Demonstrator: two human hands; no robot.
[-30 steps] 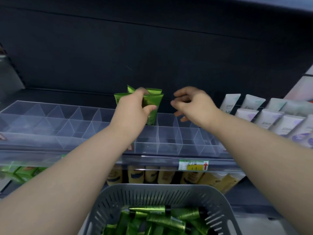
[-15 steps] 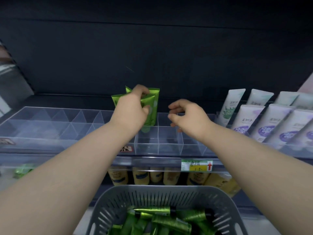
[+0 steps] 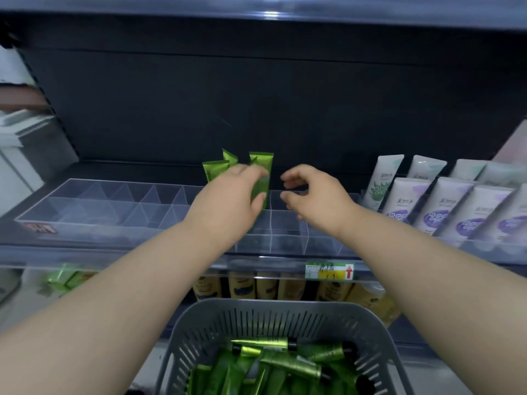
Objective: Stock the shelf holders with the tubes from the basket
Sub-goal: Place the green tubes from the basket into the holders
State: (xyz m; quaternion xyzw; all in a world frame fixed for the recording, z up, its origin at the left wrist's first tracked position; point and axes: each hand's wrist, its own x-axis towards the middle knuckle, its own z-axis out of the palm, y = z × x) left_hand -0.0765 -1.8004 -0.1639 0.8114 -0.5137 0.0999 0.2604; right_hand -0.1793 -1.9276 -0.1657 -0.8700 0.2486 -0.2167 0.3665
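Three green tubes (image 3: 262, 172) stand upright at the back middle of the clear compartment holder (image 3: 114, 206) on the shelf. My left hand (image 3: 228, 201) grips the rightmost green tube between thumb and fingers. Just to its right, my right hand (image 3: 313, 195) hovers over the holder with fingers loosely curled, holding nothing. At the bottom, the grey slotted basket (image 3: 279, 317) holds several more green tubes (image 3: 273, 363) lying in a heap.
White and purple tubes (image 3: 433, 203) fill the holders on the right of the shelf. A green and yellow price tag (image 3: 329, 270) sits on the shelf's front edge. Yellow-brown tubes (image 3: 268, 285) line the shelf below. The dark back panel rises behind.
The view has tilted up a little. My left hand has kept its grip on the green tubes and lowered slightly. My right hand has opened a bit and stayed beside it.
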